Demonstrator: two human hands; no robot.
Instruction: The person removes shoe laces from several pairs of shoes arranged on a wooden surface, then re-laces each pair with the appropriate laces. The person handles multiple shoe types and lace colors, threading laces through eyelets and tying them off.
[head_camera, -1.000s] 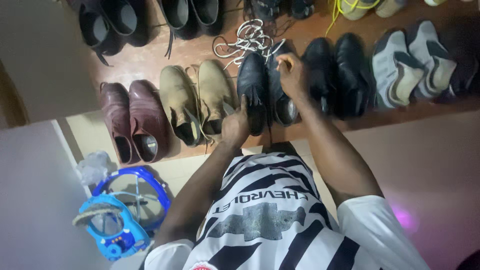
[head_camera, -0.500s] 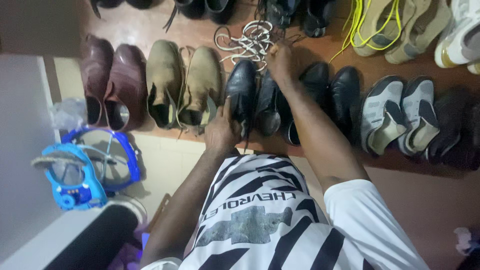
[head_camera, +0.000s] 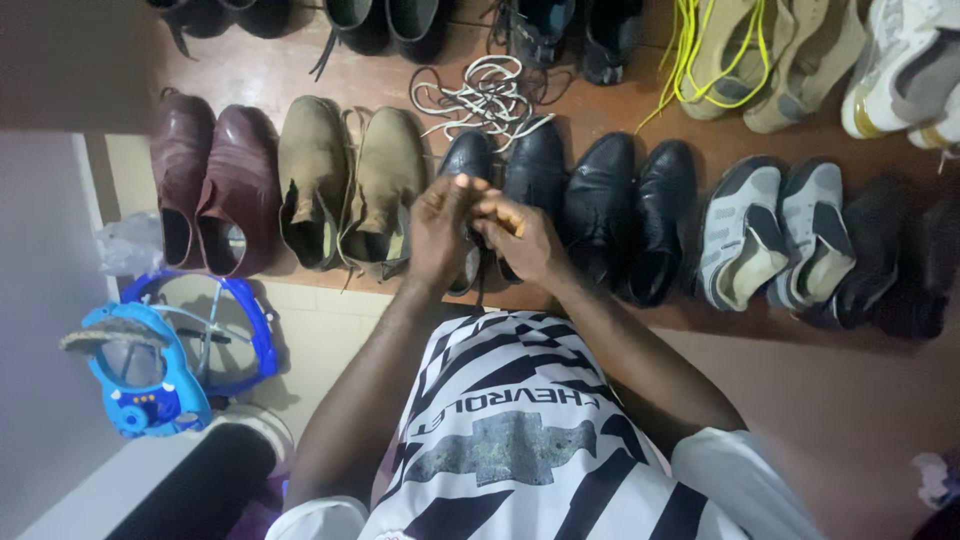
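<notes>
Meeting over a pair of black leather shoes (head_camera: 505, 170), the left hand (head_camera: 440, 232) and right hand (head_camera: 520, 238) had their fingertips pressed together, pinching something too small to identify. These shoes stood mid-row, tan boots (head_camera: 350, 185) left, black shoes (head_camera: 630, 215) right, loose white laces (head_camera: 485, 95) beyond.

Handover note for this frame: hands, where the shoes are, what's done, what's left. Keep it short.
Left hand: fingers pinched together over the heel of a black leather shoe; what they hold is too small to tell.
Right hand: meets the left above the pair's other shoe, fingers curled in.
Row on the wooden shelf: maroon boots, tan suede boots, this black pair, a second black pair, grey sneakers.
Loose white laces lie behind the black pair.
Done: shoes lined up.
Left: probably lacing the black pair; unconfirmed.
</notes>
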